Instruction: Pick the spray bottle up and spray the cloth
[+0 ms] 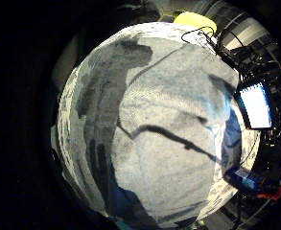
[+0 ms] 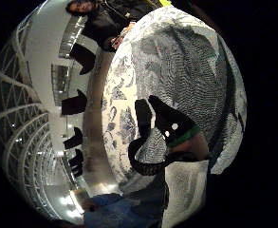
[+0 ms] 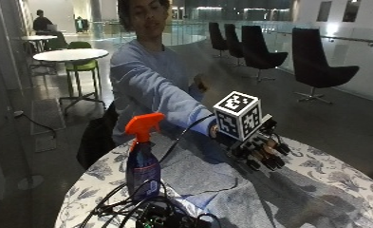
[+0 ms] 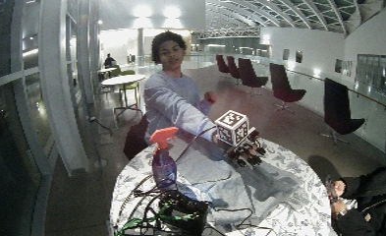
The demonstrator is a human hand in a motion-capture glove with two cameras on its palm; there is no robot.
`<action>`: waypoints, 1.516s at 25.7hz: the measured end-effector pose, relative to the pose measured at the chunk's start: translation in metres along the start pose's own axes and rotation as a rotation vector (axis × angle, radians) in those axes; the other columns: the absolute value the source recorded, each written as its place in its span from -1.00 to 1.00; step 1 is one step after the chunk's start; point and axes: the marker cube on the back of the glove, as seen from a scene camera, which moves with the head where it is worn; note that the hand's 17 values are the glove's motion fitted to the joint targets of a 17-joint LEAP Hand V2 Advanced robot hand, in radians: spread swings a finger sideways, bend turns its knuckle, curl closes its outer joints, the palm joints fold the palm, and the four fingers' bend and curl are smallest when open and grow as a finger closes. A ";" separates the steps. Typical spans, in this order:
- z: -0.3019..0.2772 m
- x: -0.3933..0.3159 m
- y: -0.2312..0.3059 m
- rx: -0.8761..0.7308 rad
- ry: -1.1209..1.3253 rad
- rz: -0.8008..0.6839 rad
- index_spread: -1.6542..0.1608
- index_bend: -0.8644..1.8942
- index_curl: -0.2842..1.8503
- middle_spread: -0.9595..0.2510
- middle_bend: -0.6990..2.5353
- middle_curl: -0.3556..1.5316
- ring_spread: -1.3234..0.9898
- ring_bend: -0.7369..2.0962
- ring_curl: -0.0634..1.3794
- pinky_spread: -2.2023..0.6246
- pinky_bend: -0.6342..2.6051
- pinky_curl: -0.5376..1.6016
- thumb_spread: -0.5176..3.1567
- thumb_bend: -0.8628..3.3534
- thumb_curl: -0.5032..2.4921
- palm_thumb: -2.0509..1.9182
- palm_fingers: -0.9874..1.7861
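Bottle (image 3: 142, 167) stands upright on the round worktop (image 3: 338, 178), near its edge at about 9 o'clock in the outside view, long axis vertical, orange trigger head (image 3: 144, 125) on top with its nozzle toward 9 o'clock. Cloth (image 3: 237, 187), grey, lies spread flat over the middle of the worktop; the bottle sits at or just off its edge, cannot tell which. Right hand (image 3: 256, 147) hovers above the cloth, palm down, fingers hanging loosely bent, grip holding nothing. Both palm views show only cloth and patterned worktop beneath the palm, no bottle close in. From the hand the bottle lies toward 9 o'clock and somewhat nearer the camera, well apart, with bare cloth between. The bare hand (image 3: 200, 83) is raised near the chest, away from the worktop. A tangle of cables and a dark device (image 3: 157, 216) sits just beside the bottle base at 6 o'clock. No containers besides the bottle; its contents cannot be told. Judgement: the pickup is not yet begun; the coming reach must cross sideways to the bottle's neck and keep clear of the cables.
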 end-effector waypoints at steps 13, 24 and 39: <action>-0.010 0.007 0.007 -0.030 0.003 0.002 0.43 -0.19 -0.53 0.65 -0.38 -0.43 0.21 -0.36 -0.80 0.70 -0.45 -0.34 -0.20 -0.47 -0.55 0.29 -0.07; -0.028 0.005 0.060 -0.087 -0.003 -0.141 0.38 -0.26 -0.50 0.69 -0.41 -0.39 0.23 -0.34 -0.74 0.72 -0.42 -0.28 -0.13 -0.52 -0.54 0.28 -0.11; -0.063 0.078 0.291 -0.058 0.071 -0.433 0.38 -0.27 -0.50 0.68 -0.41 -0.33 0.23 -0.30 -0.66 0.72 -0.41 -0.23 -0.10 -0.56 -0.52 0.29 -0.07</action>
